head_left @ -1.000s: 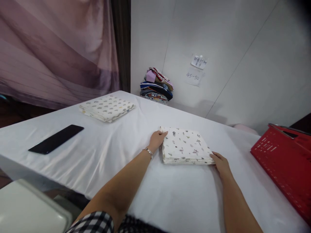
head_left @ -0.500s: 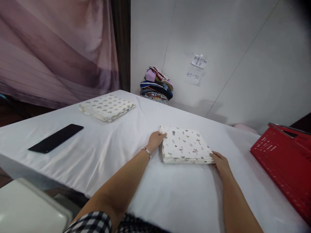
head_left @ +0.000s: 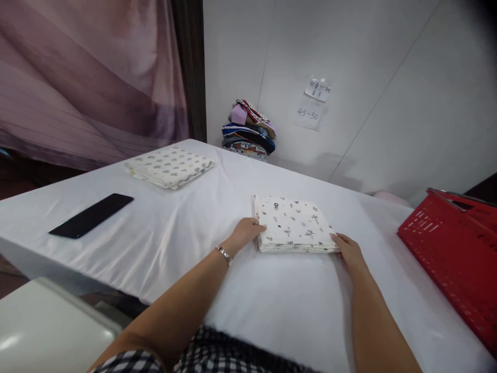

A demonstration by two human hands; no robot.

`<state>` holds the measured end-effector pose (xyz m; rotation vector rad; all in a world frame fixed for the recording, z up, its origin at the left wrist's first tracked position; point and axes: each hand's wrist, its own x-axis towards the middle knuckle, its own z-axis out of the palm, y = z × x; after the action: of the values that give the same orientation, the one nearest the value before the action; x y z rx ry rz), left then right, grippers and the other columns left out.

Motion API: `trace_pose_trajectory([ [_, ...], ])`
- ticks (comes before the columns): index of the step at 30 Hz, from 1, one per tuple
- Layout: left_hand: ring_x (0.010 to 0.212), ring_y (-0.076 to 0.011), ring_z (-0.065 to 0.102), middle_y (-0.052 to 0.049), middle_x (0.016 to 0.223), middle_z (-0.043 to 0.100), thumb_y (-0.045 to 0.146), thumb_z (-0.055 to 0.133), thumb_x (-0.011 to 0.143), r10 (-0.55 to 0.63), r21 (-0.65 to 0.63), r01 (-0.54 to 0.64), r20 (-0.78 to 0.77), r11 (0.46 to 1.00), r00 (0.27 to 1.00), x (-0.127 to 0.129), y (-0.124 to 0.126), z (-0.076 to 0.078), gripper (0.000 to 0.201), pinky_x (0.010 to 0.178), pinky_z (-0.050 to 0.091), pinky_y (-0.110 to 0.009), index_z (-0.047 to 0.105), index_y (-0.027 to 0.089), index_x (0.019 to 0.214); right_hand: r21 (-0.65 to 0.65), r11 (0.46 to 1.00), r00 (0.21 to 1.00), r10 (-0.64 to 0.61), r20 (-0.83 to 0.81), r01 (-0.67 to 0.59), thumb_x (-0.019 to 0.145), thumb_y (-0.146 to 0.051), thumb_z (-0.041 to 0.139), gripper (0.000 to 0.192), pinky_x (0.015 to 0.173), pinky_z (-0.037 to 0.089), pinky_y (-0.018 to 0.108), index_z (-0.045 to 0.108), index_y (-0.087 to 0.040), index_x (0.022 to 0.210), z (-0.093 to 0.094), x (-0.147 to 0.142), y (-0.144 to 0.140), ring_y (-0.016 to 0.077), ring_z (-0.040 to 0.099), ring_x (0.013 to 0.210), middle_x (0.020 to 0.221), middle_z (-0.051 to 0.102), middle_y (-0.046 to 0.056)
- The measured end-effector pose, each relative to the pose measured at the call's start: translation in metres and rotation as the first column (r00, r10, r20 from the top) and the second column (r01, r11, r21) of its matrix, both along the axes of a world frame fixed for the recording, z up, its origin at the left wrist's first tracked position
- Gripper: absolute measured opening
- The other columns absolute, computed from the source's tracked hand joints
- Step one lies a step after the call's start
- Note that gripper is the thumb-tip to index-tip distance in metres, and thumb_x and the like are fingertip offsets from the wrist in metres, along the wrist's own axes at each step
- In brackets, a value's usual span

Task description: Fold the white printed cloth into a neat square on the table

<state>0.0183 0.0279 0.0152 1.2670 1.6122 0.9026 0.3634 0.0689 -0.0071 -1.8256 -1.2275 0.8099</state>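
A folded white cloth (head_left: 293,223) printed with small palm trees and animals lies flat on the white-covered table (head_left: 279,295). My left hand (head_left: 248,230) pinches its left edge near the front corner, thumb on top and the other fingers underneath or at the side. At the front right corner, my right hand (head_left: 347,247) grips the layers, thumb and fingers closed on them. Several layers show along the cloth's front edge. The undersides of both hands' grips are hidden.
Another folded cloth (head_left: 171,167) with grey prints lies at the back left, with a black flat slab (head_left: 93,215) nearer. A red basket (head_left: 450,254) stands at the right. Stacked fabrics (head_left: 249,129) rest by the wall. A white surface (head_left: 50,326) is at lower left.
My left hand has slid along the cloth's left edge toward the front corner. My right hand stays at the front right corner. The whole view has shifted slightly.
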Motion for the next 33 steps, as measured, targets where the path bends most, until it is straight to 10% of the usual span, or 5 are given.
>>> trace_pose_trajectory([
  [17,0.054,-0.0108,0.053,0.001,0.073,0.062,0.046,0.061,0.072,0.13,0.019,-0.129,-0.071,0.992,0.989,0.002,-0.002,-0.017,0.03,0.049,0.037,-0.022,0.049,0.021,0.082,0.074,0.997,1.0,0.002,-0.021,0.0,0.057,-0.043,0.069,0.058,0.056,0.046,0.025,0.065,-0.015,0.107,-0.013,-0.001,0.008,0.0171,0.059,0.068,0.086,0.066,0.005],
  [27,0.05,-0.0129,0.057,0.0,0.066,0.062,0.055,0.054,0.075,-0.248,-0.096,0.242,-0.049,0.965,0.968,0.029,-0.026,-0.008,0.037,0.045,0.039,-0.023,0.052,0.019,0.071,0.247,0.947,0.978,-0.211,-0.007,0.206,0.067,-0.053,0.059,0.07,0.078,0.047,0.033,0.054,-0.013,0.123,-0.023,0.021,0.018,0.0211,0.059,0.084,0.097,0.064,0.008],
  [33,0.104,-0.0229,0.056,-0.01,0.115,0.061,0.03,0.053,0.078,0.147,0.217,-0.031,-0.543,0.976,0.827,-0.015,0.022,-0.006,0.032,0.085,0.044,-0.033,0.056,0.017,0.108,0.139,0.987,0.962,-0.113,0.247,0.08,0.068,-0.051,0.058,0.068,0.094,0.039,0.04,0.052,-0.016,0.126,-0.017,0.018,0.016,0.0282,0.054,0.106,0.116,0.06,0.012],
])
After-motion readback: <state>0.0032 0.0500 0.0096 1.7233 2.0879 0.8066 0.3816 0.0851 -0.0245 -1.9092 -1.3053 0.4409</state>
